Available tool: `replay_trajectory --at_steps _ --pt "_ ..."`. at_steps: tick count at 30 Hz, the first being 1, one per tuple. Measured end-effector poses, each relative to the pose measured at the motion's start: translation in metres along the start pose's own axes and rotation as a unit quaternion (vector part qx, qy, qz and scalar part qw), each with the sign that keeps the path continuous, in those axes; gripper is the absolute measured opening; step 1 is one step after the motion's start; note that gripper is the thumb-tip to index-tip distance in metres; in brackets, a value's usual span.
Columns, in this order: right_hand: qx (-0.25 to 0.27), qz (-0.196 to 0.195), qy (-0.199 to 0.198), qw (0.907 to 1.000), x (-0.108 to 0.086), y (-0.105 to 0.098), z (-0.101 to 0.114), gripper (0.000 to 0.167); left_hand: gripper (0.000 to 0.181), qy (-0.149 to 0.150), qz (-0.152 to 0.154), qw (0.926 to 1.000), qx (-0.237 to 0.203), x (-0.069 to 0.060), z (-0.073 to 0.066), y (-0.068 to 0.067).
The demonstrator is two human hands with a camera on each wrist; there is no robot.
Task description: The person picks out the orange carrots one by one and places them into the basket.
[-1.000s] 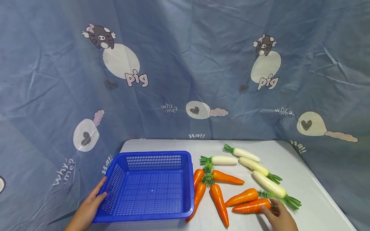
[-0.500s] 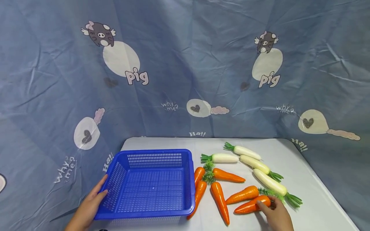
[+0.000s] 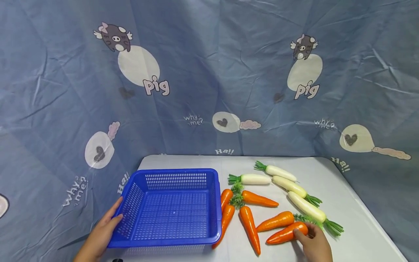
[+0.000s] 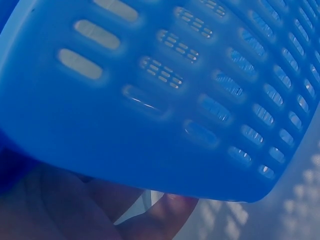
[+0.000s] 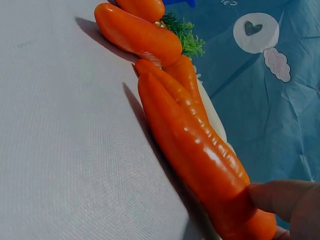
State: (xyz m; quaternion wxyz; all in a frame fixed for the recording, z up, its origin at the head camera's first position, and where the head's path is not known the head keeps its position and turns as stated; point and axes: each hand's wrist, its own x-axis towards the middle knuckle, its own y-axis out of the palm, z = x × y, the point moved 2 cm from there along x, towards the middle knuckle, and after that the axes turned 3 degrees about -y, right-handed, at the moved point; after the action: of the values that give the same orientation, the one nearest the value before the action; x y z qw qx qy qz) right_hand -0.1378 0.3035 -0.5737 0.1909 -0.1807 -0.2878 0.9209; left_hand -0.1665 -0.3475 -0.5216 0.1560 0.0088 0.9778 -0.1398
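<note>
My left hand [image 3: 102,233] grips the left rim of a blue plastic basket [image 3: 175,242], with its thumb over the edge. In the left wrist view the fingers [image 4: 165,212] show below the slotted wall of the basket [image 4: 125,145]. My right hand [image 3: 315,242] pinches the thick top end of the nearest orange carrot [image 3: 283,234]. In the right wrist view the thumb [image 5: 277,197] presses on this carrot [image 5: 200,160], which lies alongside a second carrot [image 3: 276,221]; the other fingers are mostly hidden.
Several more carrots [image 3: 249,229] lie fanned out right of the basket, their green tops [image 3: 236,198] together. Several white radishes [image 3: 306,206] lie behind them on the white table [image 3: 353,222]. A blue printed cloth [image 3: 209,72] hangs around the table's back and sides.
My right hand has moved slightly left and closed its thumb farther over the near carrot. That carrot has turned a little. The left hand keeps its hold on the basket.
</note>
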Motion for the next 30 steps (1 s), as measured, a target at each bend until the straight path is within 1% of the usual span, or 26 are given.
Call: replay_trajectory --at_steps 3,7,12,13,17,23,24,27,30 --pt "0.02 -0.007 0.0 0.9998 -0.0011 0.0008 0.002 0.073 0.064 0.008 -0.001 0.9999 -0.008 -0.0007 0.0021 -0.0006" --pt "0.037 -0.01 0.006 0.9992 -0.0018 0.0007 0.0034 0.071 0.063 0.018 0.001 0.9996 -0.02 -0.0015 0.0048 -0.001" --pt "0.055 -0.014 0.009 0.9984 -0.0016 0.0022 0.0032 0.07 0.062 0.024 0.003 0.9996 -0.018 -0.0019 0.0061 -0.0016" --pt "0.058 -0.015 0.009 0.9982 -0.0011 0.0022 0.0025 0.07 0.062 0.024 0.003 0.9997 -0.01 -0.0015 0.0062 -0.0018" --pt "0.072 -0.026 0.018 0.9969 0.0017 0.0025 0.0005 0.07 0.059 0.019 0.012 0.9997 -0.006 0.0008 0.0055 -0.0016" --pt "0.1 -0.028 0.028 0.9942 0.0044 0.0052 -0.0006 0.07 0.056 0.011 0.019 0.9995 -0.025 0.0013 0.007 -0.004" --pt "0.104 -0.027 0.028 0.9938 0.0039 0.0055 -0.0014 0.07 0.056 0.005 0.02 0.9994 -0.028 0.0013 0.0071 -0.0041" --pt "0.113 -0.027 0.028 0.9928 0.0023 0.0057 -0.004 0.069 0.056 -0.008 0.024 0.9991 -0.033 0.0019 0.0069 -0.0034" --pt "0.131 -0.026 0.037 0.9904 0.0006 0.0047 -0.0054 0.071 0.056 -0.009 0.025 0.9988 -0.04 0.0019 0.0069 -0.0017"
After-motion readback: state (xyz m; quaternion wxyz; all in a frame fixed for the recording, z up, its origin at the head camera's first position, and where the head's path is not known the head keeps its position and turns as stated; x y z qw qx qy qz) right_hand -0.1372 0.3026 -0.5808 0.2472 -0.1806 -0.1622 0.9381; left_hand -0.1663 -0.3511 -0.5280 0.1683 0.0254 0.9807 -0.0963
